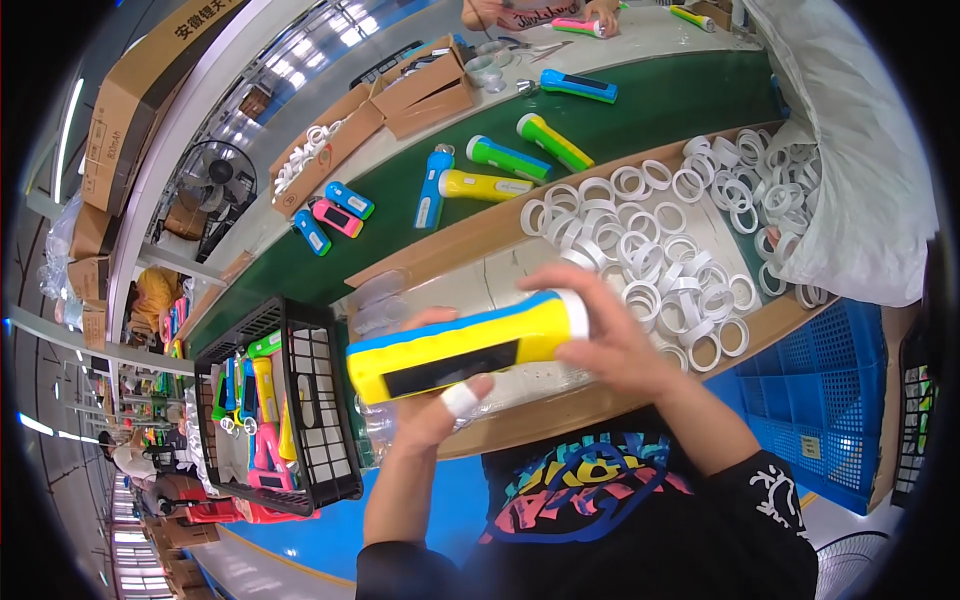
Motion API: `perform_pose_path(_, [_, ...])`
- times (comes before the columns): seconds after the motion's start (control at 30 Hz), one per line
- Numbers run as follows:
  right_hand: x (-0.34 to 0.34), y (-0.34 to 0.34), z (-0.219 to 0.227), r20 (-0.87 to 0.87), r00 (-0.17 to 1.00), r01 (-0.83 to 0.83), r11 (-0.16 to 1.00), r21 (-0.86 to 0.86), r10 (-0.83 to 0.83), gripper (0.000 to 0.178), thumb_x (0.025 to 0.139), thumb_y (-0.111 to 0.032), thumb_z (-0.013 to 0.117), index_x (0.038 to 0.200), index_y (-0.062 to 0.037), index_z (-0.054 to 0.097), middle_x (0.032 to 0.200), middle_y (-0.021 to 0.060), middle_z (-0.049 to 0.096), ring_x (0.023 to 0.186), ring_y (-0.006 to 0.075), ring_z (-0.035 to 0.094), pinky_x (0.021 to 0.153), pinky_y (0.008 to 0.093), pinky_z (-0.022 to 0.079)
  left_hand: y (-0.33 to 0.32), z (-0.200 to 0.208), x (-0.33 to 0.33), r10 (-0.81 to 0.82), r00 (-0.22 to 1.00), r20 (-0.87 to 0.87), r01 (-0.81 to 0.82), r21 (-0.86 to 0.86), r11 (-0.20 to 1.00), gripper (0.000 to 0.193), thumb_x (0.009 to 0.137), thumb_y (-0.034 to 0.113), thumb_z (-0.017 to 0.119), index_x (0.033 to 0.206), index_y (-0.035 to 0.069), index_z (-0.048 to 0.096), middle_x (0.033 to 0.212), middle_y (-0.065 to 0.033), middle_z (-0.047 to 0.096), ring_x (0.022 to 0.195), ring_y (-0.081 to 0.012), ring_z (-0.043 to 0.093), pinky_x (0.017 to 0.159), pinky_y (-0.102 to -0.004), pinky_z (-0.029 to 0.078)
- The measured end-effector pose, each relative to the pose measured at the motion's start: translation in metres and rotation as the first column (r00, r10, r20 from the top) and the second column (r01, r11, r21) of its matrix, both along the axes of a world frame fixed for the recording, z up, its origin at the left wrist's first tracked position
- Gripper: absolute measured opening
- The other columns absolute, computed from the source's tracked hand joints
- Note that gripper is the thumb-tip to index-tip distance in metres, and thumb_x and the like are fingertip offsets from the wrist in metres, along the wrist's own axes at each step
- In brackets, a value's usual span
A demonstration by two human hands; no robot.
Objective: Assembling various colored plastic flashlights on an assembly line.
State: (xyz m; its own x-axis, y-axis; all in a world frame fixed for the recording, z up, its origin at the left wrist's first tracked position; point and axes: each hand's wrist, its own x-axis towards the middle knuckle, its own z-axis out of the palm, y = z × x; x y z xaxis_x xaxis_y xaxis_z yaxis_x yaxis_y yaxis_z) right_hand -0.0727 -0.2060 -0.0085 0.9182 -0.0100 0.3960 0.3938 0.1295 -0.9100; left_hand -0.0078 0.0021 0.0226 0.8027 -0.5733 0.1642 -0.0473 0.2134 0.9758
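A glossy yellow plastic flashlight [455, 350] with a blue top strip and a dark flat panel is held level above a shallow cardboard tray [500, 225]. The left hand [425, 405] cradles its squared body, fingers curled; the right hand [610, 335] wraps the white ringed head. Smooth white plastic rings [650, 250] heap in the tray.

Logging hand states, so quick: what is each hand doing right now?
Left hand: closed around the body of the yellow and blue flashlight.
Right hand: closed over the flashlight's head end, at the white ring.
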Motion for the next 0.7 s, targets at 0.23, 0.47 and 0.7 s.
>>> perform_pose_path(0.23, [0.003,0.014,-0.01,0.218,0.957,0.213,0.975,-0.07,-0.193,0.034,0.085,-0.014,0.061,0.114,-0.0038,0.048,0.109,0.0113,0.047,0.096,0.0184,0.049,0.085,0.0297,0.041,-0.004,-0.047,-0.014,-0.219,0.917,-0.333,0.167,-0.18,0.969,0.076,0.069,0.006,0.076,0.131,0.013,0.034,0.129,-0.0179,0.046,0.115,-0.033,0.05,0.092,-0.0483,0.048])
perform_pose_path(0.47, [0.001,0.007,0.004,0.349,0.936,0.151,0.953,-0.264,-0.051,0.034,0.076,-0.01,0.065,0.107,-0.003,0.053,0.102,0.0138,0.051,0.089,0.0261,0.052,0.078,0.0326,0.044,0.049,0.021,-0.005,-0.23,0.866,-0.445,0.411,0.371,0.833,0.073,0.07,0.014,0.074,0.135,0.004,0.042,0.114,-0.0156,0.058,0.08,-0.0207,0.065,0.059,-0.028,0.054])
perform_pose_path(0.7, [-0.011,0.014,0.037,0.161,0.978,0.174,0.948,-0.265,-0.135,0.039,0.089,-0.043,0.048,0.101,-0.0076,0.059,0.105,0.0086,0.058,0.097,0.0213,0.056,0.087,0.0369,0.045,0.04,0.048,-0.021,-0.467,0.845,0.259,0.231,0.61,0.758,0.062,0.066,0.007,0.074,0.125,0.006,0.056,0.112,-0.0152,0.062,0.097,-0.0275,0.064,0.081,-0.0324,0.05])
